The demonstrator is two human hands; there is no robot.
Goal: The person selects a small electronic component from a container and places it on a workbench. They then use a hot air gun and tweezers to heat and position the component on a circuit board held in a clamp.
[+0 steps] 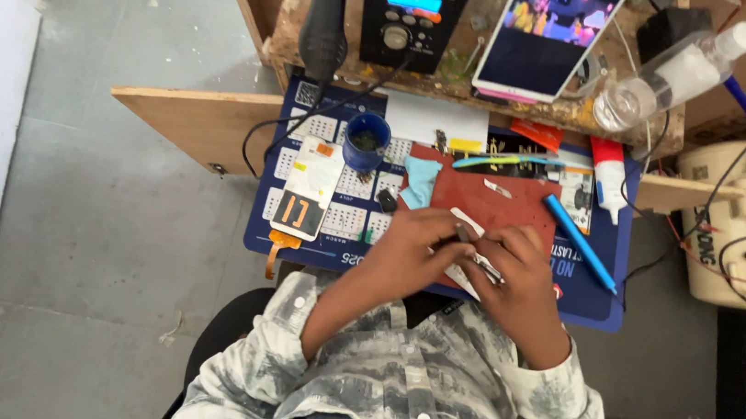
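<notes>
A: Nearest first?
B: Patterned shirt (399, 397). Then, left to right: phone screen part (306, 189) lying on the blue mat (296, 238), blue cup (366, 141) behind it.
A: Hands?
B: Left hand (410, 250) curled, fingers pinching a small white part (471, 243) over the red pad (503, 205). Right hand (518, 276) pinching tweezers (479, 258) at that part.
A: Rightmost?
B: Blue pen (580, 242), white tube (609, 177).

Head cam, steep top-down, close over bench (188, 121).
</notes>
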